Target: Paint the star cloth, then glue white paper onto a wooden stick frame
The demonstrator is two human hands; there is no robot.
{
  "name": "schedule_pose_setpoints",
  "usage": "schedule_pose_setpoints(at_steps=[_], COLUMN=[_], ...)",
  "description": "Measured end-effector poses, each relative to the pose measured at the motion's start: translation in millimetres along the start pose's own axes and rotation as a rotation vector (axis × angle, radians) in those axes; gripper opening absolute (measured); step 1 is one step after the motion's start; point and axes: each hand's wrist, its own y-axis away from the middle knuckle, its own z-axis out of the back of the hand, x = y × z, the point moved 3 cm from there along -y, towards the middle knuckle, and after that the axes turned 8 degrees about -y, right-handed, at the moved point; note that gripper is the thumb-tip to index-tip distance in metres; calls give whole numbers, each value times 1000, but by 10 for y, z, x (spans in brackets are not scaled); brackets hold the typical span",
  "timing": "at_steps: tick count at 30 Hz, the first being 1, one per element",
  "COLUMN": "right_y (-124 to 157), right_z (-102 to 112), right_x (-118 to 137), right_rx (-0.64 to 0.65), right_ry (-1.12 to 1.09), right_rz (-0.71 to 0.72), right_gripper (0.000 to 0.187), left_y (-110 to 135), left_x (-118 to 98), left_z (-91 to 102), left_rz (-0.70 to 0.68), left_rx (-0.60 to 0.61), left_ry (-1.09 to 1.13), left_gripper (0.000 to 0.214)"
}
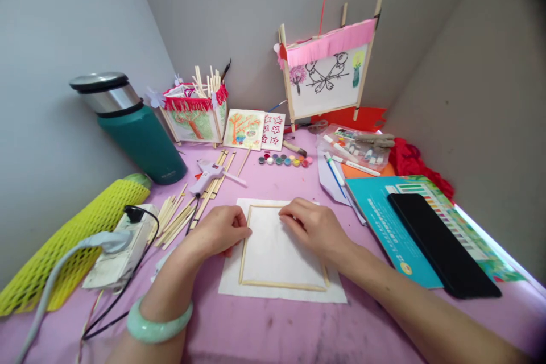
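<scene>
- Left hand (222, 230) has thumb and fingers drawn together at the frame's left side; whether they pinch the wood or only press it, I cannot tell. Right hand (313, 227) has its fingertips bunched near the far right corner, and what lies between them is hidden.
- Thin sticks make a square stick frame (281, 285) lying flat on white paper (279, 250), between the hands at the near middle of the table; the right hand and forearm cover most of its right side.
- By the look of it, the step in hand is lining up or steadying the sticks. Any next adjustment would call for light fingertips and flush corners, without dragging the paper.
- Purple cloth (264, 330), marked with dark smudges on the near side, covers the table.
- To the left lie loose sticks (174, 219), a glue gun (209, 175), a power strip (119, 261) and a teal bottle (136, 136).
- On the far side stand a red-fringed box (194, 119) and paint pots (285, 160), with a hanging lantern (328, 74) above.
- To the right, a black phone (443, 244) rests on a blue book (388, 233).
- Plain grey walls (234, 17) close in the corner.
</scene>
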Motion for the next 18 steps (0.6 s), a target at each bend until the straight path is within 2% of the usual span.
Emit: schedule_pose_setpoints(at_steps=[7,12,18], right_y=[-330,-350,-368], right_z=[-102,-206,-236], right_x=[59,18,4], right_rx=[70,92,90], right_ry=[239,285,282], right_rz=[-11,-66,-117], right_gripper=[18,23,21], left_y=[-24,-28,-37], left_x=[45,41,62], left_z=[-10,-15,-30], left_rz=[-15,-16,-22], left_rx=[-11,-1,15], left_ry=[-2,23,42], left_gripper=[10,9,9])
